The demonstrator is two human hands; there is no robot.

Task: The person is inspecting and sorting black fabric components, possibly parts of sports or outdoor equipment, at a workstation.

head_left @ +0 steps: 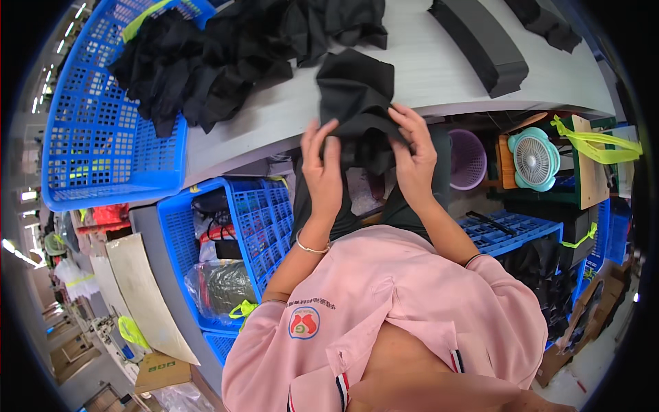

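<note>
Reading off my head feed, near to far: pink polo shirt (391,288) closest, then both forearms reaching out to the table's near edge. Right hand (416,159) looks closed on the right margin of the black cloth piece (357,86), fingers over it, thumb tucked in lower down. Left hand (322,172) is at the opposite margin, fingers half-curled and motion-blurred; I can't tell if it pinches cloth or only rests against it. Piece sits between the hands, far part flat on the pale table (288,113), near part bunched and overhanging the edge. My call on the step: handling a single piece, probably straightening or turning it. Next move, I'd judge, calls for a sure left-hand pinch and even tension side to side, so the bunched near part opens up and the layers can be checked. Just beyond, a loose black cloth heap (226,65) runs left, partly over the blue basket (103,137). Off to the right, well apart, a neat black stack (480,44); past that, another dark bundle (549,29).
</note>
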